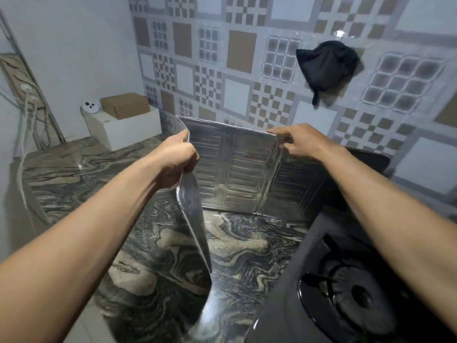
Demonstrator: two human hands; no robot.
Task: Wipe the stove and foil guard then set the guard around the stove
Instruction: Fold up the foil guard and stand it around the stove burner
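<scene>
Foil guard [235, 167] upright on counter, long axis running hand to hand; left hand [176, 159] pinches its near folded wing, right hand [300, 142] pinches top edge; stove [346, 288] lies below-right of right hand, which is nearer; guard not yet around it.

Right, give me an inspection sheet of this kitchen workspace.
Surface: marbled counter, bare between the panels.
Job's things: foil guard upright, unfolded, left of the stove, not around it.
Clutter: cardboard box on a white box, far corner.
Grippers: left hand and right hand grip the guard's top edge.
Cables: cords hang at the left wall.
Surroundings: patterned tile wall, black cloth hanging.
</scene>
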